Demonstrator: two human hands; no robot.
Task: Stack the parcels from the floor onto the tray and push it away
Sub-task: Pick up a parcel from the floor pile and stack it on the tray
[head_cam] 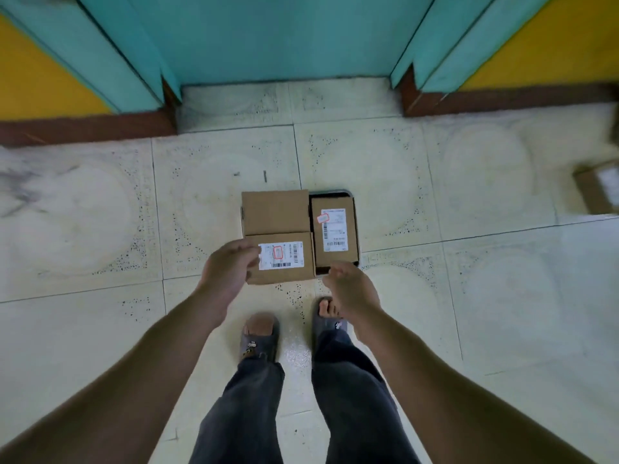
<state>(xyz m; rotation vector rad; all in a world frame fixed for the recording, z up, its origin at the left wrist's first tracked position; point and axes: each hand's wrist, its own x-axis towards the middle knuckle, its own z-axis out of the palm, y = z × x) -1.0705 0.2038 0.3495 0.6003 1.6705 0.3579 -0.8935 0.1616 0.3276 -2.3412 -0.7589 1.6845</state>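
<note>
Tray: black tray (335, 193) on the tiled floor (469, 195), just ahead of the feet. Only its far rim and right edge show; the left edge is hidden under boxes.
Plain parcel (274, 211): unlabelled brown box at the far left of the load, square to the tray's far rim.
Narrow parcel (331, 229): labelled, lying lengthwise along the tray's right side, just beside the plain one, with a dark strip of tray showing round it.
Front parcel (284, 259): labelled, nearest the person. Its far edge overlaps the plain parcel's near edge and its right edge meets the narrow parcel.
Left hand (231, 262): fingers curled at the front parcel's left edge, over the label's corner. Whether they grip it cannot be told.
Right hand (348, 286): loosely curled and holding nothing, just off the tray's near right corner.
Stray parcel (594, 192): on the floor at the far right, well apart from the tray and partly cut off.
Open room: bare tiles to the left, to the right and beyond the tray.
Far boundary: brown skirting (83, 127) under yellow walls, with a teal door (284, 38) recessed straight ahead.
Near side: sandals (259, 339) close behind the tray.
</note>
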